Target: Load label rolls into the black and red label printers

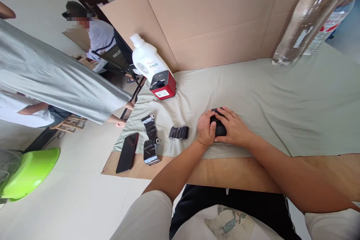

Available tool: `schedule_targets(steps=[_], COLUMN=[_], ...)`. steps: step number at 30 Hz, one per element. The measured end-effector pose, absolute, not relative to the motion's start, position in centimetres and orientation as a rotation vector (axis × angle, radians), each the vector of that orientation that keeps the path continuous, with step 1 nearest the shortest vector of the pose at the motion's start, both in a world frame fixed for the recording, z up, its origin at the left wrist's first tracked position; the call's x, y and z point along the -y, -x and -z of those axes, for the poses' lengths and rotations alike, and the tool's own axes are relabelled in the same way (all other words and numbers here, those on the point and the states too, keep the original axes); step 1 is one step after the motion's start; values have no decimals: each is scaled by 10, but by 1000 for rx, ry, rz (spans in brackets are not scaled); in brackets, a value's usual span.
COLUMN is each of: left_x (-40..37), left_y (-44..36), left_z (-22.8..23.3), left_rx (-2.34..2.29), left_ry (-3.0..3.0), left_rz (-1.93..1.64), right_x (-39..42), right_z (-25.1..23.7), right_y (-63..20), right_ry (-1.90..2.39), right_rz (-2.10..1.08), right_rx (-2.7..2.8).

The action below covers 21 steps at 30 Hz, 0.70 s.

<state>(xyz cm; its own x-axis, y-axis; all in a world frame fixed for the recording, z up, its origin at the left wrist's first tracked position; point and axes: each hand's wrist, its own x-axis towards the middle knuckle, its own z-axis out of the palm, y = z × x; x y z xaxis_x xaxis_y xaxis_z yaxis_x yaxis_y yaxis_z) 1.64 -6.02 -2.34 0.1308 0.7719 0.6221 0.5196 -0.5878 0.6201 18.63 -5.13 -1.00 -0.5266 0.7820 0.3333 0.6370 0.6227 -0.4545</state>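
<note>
A small black rounded device [220,130] rests on the cloth near the table's front edge; its exact kind I cannot make out. My left hand [206,127] is closed around its left side, with the thumb on the near face. From the right, my right hand [234,126] grips it, fingers laid over its top. Part of the device is hidden under both hands. Just left of them lies a short piece of shiny black rolled film [179,132]. Farther left are two partly unrolled black film rolls, an upper roll [149,126] and a lower roll [151,151].
A phone [127,153] lies at the table's left corner. Behind stand a red-and-black box-shaped device [163,85] and a white jug [149,58]. Cardboard [222,18] walls the back; water bottles [311,18] stand at right. Other people are at left, beside a green basin [30,172].
</note>
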Motion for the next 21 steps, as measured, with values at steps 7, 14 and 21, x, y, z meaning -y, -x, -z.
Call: schedule_targets(steps=[7, 14, 21], left_x=[51, 45, 69], left_y=[-11, -7, -25], left_z=[34, 48, 22], left_rx=[-1314, -1658, -1435], left_ry=[-1608, -1515, -2320], left_rz=[-1587, -1363, -277], right_x=[72, 36, -93], right_z=[1, -7, -22], right_y=[-147, -183, -308], right_ry=[1569, 1599, 1995], right_rz=[-394, -426, -142], right_rx=[2215, 2164, 1666])
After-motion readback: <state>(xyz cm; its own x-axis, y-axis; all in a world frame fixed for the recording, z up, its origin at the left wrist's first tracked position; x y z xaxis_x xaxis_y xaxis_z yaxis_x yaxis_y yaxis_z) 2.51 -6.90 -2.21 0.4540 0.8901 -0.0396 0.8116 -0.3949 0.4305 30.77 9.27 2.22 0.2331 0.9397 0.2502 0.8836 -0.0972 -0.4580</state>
